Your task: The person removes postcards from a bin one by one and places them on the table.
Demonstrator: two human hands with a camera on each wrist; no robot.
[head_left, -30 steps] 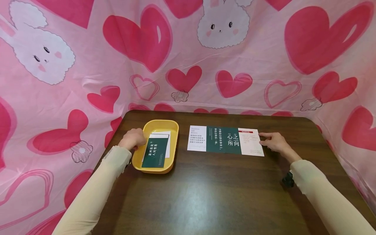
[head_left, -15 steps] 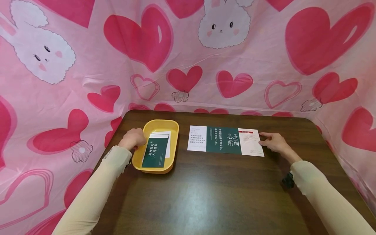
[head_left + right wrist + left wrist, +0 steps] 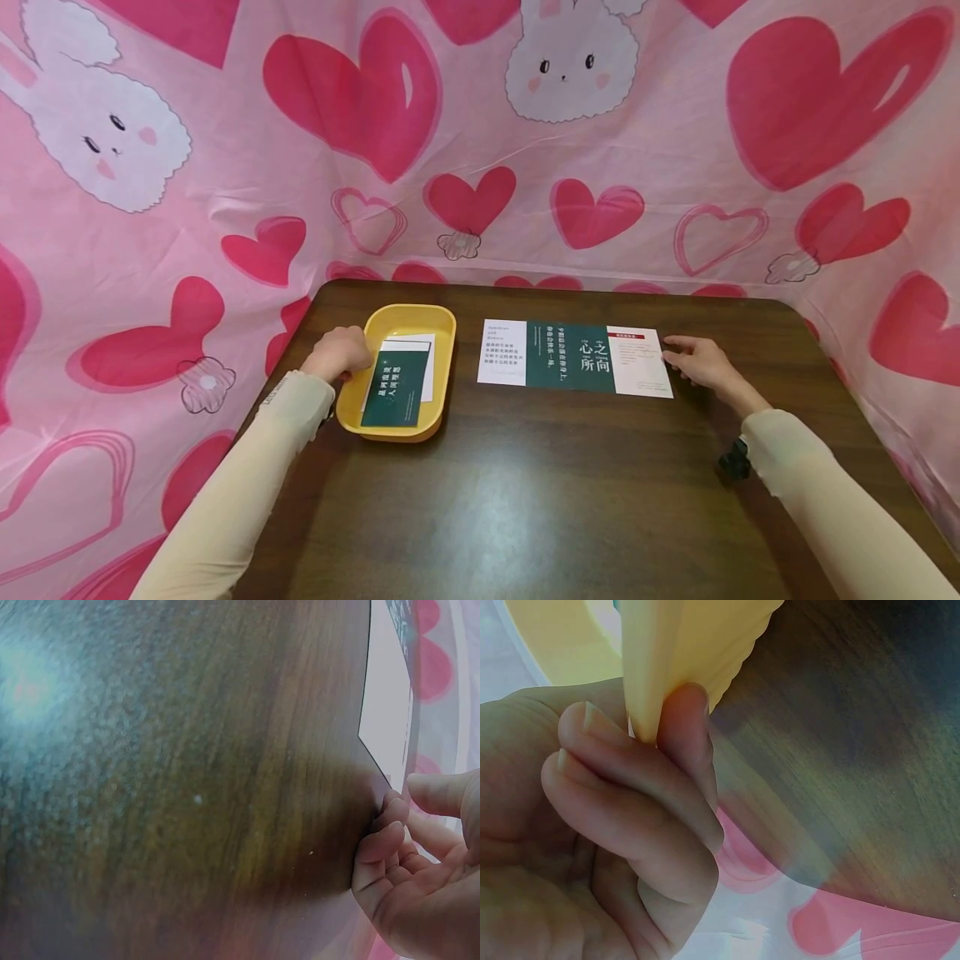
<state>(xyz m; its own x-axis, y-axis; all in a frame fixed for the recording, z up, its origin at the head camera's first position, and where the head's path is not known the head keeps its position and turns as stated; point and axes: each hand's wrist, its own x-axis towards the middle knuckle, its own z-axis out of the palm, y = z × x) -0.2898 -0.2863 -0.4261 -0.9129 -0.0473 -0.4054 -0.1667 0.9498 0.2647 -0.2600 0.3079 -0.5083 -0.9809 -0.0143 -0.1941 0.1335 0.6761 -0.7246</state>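
Observation:
My left hand grips the left rim of a yellow tray; in the left wrist view, curled fingers of the hand pinch the tray's wall. Inside the tray a green card lies over white ones. To the right, cards lie edge to edge in a row: a white one, green in the middle, and a white one with a red strip. At this last card's right edge is my right hand. Seen from the right wrist, the hand has bent fingers near the white card's corner, thumb apart.
Dark brown wooden table with rounded far corners. Pink cloth printed with hearts and rabbits hangs behind it and at both sides. The tray stands near the table's left edge.
The thumb of my right hand has drawn slightly up toward the index finger at the card's edge. My left hand, the tray and the cards look unchanged.

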